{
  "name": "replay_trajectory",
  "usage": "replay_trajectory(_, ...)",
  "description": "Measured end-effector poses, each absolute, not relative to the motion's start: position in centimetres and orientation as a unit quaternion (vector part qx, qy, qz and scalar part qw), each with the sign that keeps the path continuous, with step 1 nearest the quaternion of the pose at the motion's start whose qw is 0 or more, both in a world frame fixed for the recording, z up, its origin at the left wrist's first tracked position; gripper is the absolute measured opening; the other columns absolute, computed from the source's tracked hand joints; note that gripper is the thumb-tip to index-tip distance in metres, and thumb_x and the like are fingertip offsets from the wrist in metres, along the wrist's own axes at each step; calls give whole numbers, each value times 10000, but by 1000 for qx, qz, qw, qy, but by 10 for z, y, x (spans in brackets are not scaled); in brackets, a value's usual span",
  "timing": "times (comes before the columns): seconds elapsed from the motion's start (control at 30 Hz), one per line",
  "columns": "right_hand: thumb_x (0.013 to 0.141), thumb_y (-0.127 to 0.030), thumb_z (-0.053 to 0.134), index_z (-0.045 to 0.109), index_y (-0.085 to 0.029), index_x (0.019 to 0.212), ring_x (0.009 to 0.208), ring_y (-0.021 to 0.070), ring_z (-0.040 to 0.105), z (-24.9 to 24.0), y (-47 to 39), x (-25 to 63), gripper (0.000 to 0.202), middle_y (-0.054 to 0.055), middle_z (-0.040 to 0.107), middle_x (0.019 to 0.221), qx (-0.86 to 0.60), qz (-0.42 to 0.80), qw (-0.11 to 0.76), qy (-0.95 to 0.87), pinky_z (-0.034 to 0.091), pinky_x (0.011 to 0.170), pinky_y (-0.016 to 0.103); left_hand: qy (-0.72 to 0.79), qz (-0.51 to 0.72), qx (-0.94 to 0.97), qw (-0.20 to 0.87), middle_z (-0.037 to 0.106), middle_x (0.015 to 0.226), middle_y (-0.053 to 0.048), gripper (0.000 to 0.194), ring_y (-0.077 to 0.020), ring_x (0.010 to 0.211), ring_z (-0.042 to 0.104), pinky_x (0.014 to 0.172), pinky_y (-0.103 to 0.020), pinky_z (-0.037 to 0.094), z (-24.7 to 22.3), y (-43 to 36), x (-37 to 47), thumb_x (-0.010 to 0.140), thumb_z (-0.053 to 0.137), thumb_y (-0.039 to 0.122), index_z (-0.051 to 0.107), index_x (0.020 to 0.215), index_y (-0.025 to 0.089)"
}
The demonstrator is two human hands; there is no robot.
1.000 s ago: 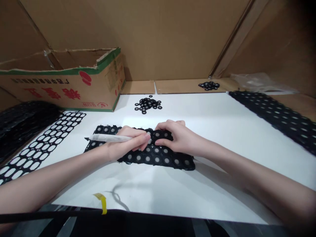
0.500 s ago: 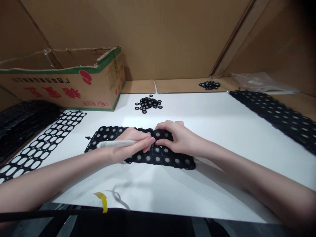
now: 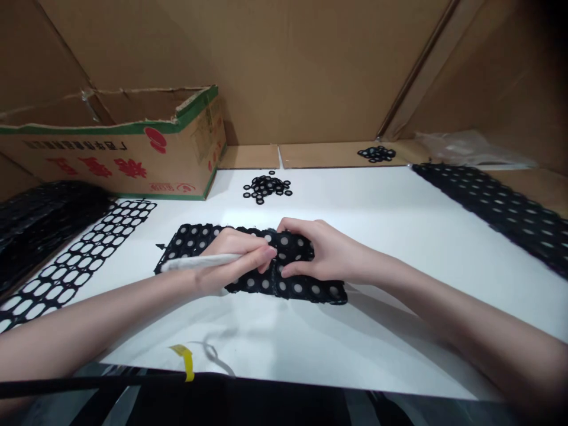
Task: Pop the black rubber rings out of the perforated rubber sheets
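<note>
My left hand is closed around a slim white pen-like tool, held like a pencil. Its back end points left, and its tip is hidden by my fingers. Beneath both hands lies a black perforated sheet with rows of pale round spots, flat on the white surface. My right hand rests on the right part of this sheet, with thumb and index finger spread apart around a few of the spots. A seam-like line runs across the sheet beside my left fingertips.
Small black rings lie heaped behind the sheet, with another pile at the back right. A cardboard box stands back left, near a black lattice strip. Another black sheet is at right. Yellow tape marks the front cable.
My right thumb has moved toward me, widening its gap from the index finger. The white tool's back end has shifted slightly left and down. The sheet has shifted a little.
</note>
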State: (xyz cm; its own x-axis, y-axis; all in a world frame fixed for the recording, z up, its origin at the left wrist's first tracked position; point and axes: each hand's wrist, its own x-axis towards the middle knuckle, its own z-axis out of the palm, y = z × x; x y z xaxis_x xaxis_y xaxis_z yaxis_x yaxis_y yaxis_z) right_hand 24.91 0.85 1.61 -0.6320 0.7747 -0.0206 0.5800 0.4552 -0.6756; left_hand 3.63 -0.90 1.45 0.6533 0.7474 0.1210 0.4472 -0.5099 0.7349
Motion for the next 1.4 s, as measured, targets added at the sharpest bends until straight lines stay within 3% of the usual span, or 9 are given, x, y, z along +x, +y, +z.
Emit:
replay_trajectory(0.2, 657, -260, 732, 480, -206, 815, 733, 144, 516, 13, 11, 251, 302, -34, 536, 777, -359, 395, 175, -827, 404, 649, 259, 344, 197, 809, 434, 450, 493, 11, 458, -87, 488, 422, 511, -223, 337, 17, -17, 31, 941, 368, 326, 514, 547, 144)
replay_trajectory(0.77, 668, -227, 686, 442, -206, 768, 681, 119, 451, 16, 9, 249, 264, -39, 475, 743, -345, 369, 159, -848, 359, 585, 236, 298, 148, 829, 449, 474, 539, 14, 443, -86, 513, 411, 564, -223, 361, 15, -19, 36, 957, 352, 291, 449, 546, 158)
replay_trajectory(0.87, 694, -268, 688, 452, -209, 805, 668, 120, 451, 17, 8, 249, 267, -38, 490, 747, -339, 363, 140, -857, 352, 573, 240, 306, 175, 831, 431, 487, 554, 13, 436, -84, 532, 432, 584, -214, 364, 11, -20, 36, 963, 349, 286, 463, 564, 152)
replay_trajectory(1.0, 636, -423, 759, 458, -217, 832, 673, 137, 470, 19, 4, 247, 414, -33, 516, 756, -366, 348, 122, -854, 356, 560, 248, 315, 206, 842, 387, 501, 571, 4, 437, -94, 548, 446, 595, -217, 378, 9, -23, 36, 969, 335, 322, 480, 592, 155)
replay_trajectory(1.17, 670, -341, 727, 460, -228, 862, 675, 147, 523, 23, -3, 244, 347, -32, 562, 758, -387, 367, 107, -839, 376, 554, 250, 307, 215, 850, 370, 525, 604, -9, 421, -110, 566, 469, 586, -232, 390, 14, -24, 34, 963, 322, 336, 512, 631, 161)
replay_trajectory(1.4, 656, -317, 732, 485, -229, 916, 719, 161, 533, 21, -4, 244, 370, -16, 579, 818, -401, 357, 112, -836, 394, 585, 264, 291, 210, 809, 466, 458, 508, 12, 433, -86, 482, 413, 525, -225, 360, 19, -27, 31, 938, 382, 289, 472, 535, 161)
